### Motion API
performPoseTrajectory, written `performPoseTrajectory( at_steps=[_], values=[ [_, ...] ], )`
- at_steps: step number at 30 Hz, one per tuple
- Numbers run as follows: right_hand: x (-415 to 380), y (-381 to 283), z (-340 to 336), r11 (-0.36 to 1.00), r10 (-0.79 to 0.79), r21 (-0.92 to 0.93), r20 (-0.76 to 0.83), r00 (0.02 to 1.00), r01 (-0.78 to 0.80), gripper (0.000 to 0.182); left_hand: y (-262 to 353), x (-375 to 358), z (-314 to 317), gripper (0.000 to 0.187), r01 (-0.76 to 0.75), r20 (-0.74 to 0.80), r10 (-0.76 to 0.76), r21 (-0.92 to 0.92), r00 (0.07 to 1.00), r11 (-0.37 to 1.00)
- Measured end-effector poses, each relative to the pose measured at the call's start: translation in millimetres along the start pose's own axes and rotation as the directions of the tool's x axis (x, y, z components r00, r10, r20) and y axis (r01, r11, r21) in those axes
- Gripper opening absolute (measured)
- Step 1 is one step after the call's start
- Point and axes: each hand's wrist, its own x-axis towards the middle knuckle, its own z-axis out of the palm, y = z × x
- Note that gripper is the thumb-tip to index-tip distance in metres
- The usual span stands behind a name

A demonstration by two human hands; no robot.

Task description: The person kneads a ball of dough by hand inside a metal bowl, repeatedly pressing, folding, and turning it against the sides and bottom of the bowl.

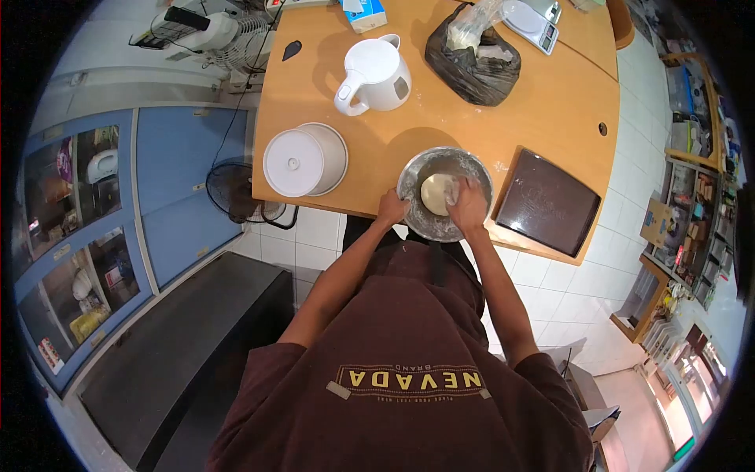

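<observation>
While both hands work the bowl:
Dough (435,193): soft, pliable lump, probably tacky; sits inside steel mixing bowl (414,178) at worktop (535,118) edge.
Right hand (469,206): grip pressing on dough; best scooped from beneath.
Left hand (392,209): grip closed on bowl rim, steadying.

I'm in a home kitchen. My wooden table (543,102) carries an electric kettle (373,76), a kitchen scale (533,22) and a baking tray (548,202). White floor tiles (550,275) lie below, blue cabinets (118,212) alongside.
</observation>
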Motion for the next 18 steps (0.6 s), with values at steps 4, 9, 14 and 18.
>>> performPoseTrajectory(
  at_steps=[4,9,14,18],
  values=[
    [7.9,3.1,36.1,0.939,-0.318,-0.123,0.040,0.947,0.321,0.043,16.9,-11.4,-9.9,0.043,-0.007,0.034,0.010,-0.079,0.999,0.997],
    [16.4,-4.2,57.8,0.971,-0.162,-0.160,0.099,0.982,0.176,0.046,4.2,-2.4,-3.6,0.045,0.041,0.039,-0.043,0.050,0.998,0.998],
    [27.0,-17.8,69.3,0.975,0.090,-0.205,-0.011,0.996,-0.091,0.045,10.9,-14.7,-5.7,0.043,-0.186,-0.073,0.179,-0.111,0.981,0.976],
    [41.1,-25.9,83.4,0.917,0.372,-0.079,-0.188,0.909,-0.392,0.044,10.2,13.8,-14.0,0.040,-0.196,0.019,0.198,-0.076,0.980,0.978]
  ],
)
